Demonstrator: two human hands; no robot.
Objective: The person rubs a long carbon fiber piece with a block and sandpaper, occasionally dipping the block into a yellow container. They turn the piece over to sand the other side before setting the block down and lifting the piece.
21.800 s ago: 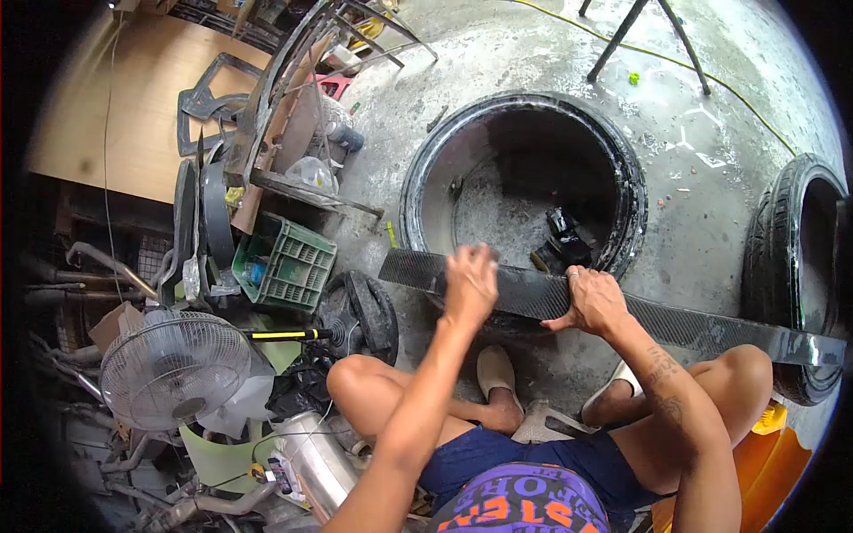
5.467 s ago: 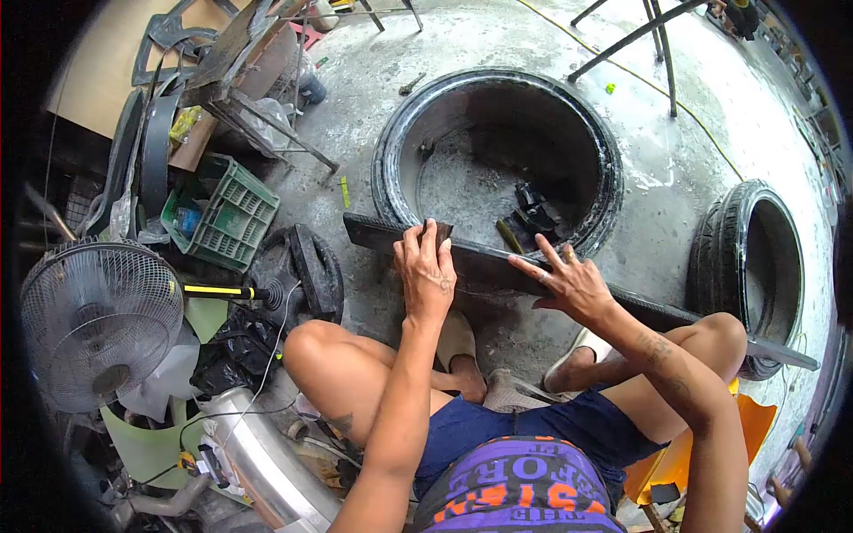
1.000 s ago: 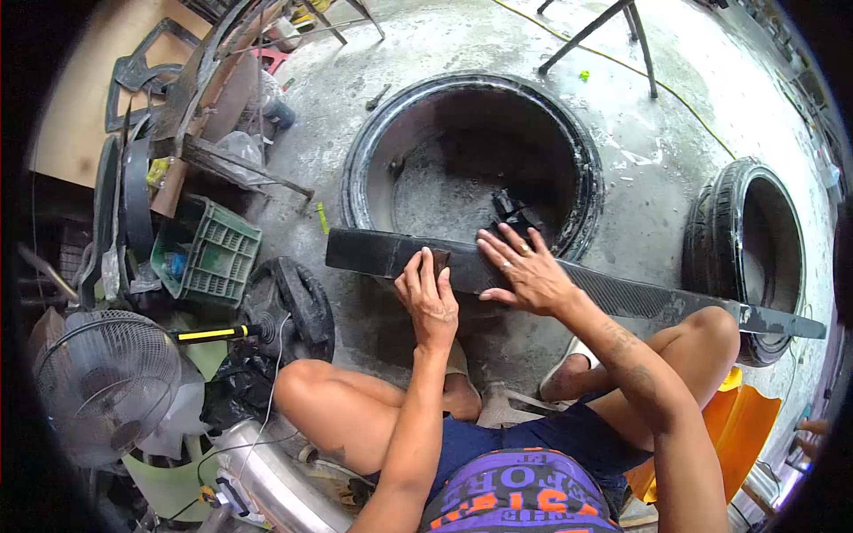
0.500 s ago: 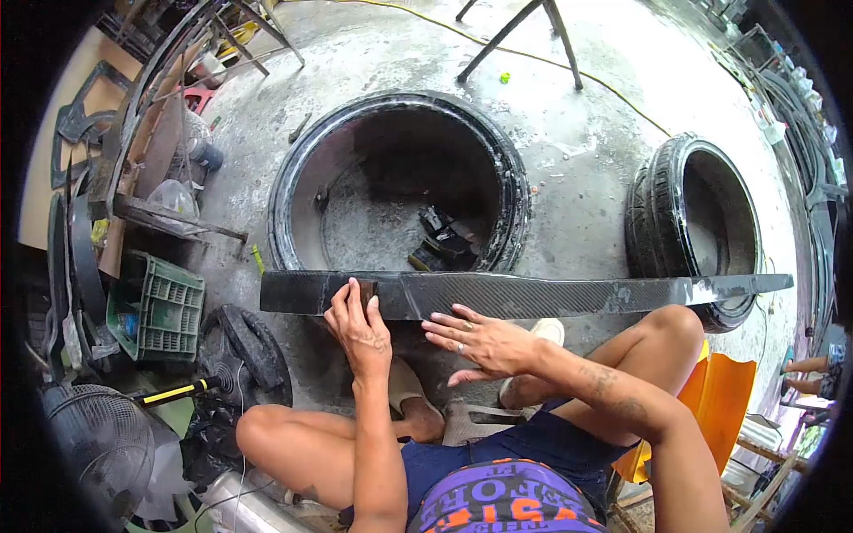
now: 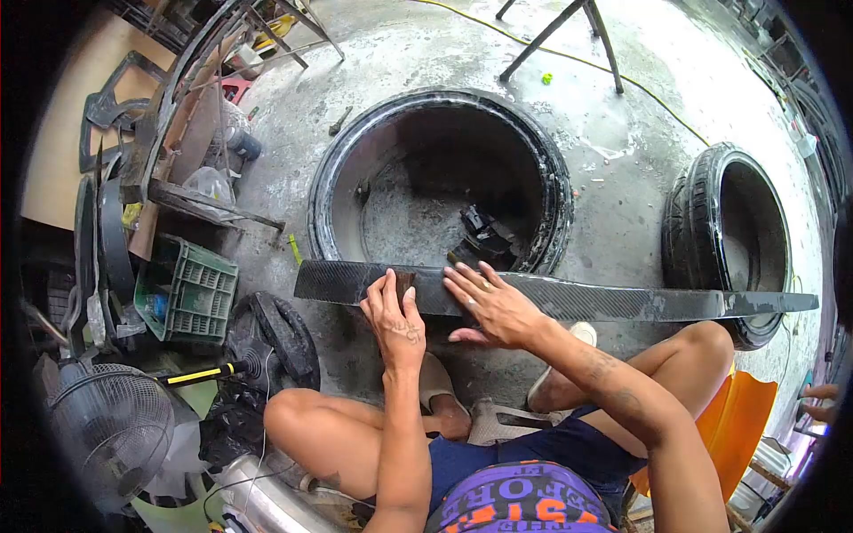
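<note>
A long, narrow carbon-fibre panel [image 5: 586, 298] with a dark woven surface lies crosswise in front of my knees, along the near rim of a large upright-opening tyre [image 5: 324, 186]. My left hand [image 5: 396, 327] is closed on a small brown block [image 5: 405, 282], pinched between thumb and fingers and pressed on the panel's left part. Just to the right, my right hand [image 5: 498, 309] rests on the panel with fingers stretched out and thumb apart, holding nothing. The panel's underside is hidden.
Dark scraps [image 5: 489, 233] lie inside the tyre. More tyres [image 5: 689, 231] stand at right. A green crate [image 5: 200, 298], a fan [image 5: 111, 417] and a black-and-yellow handle [image 5: 204, 373] are at left. An orange piece [image 5: 745, 417] is by my right knee. Stand legs [image 5: 542, 44] rise at the back.
My right hand has moved up from the panel's lower edge to lie farther across its face. My left hand keeps its hold on the brown block. The whole view has shifted.
</note>
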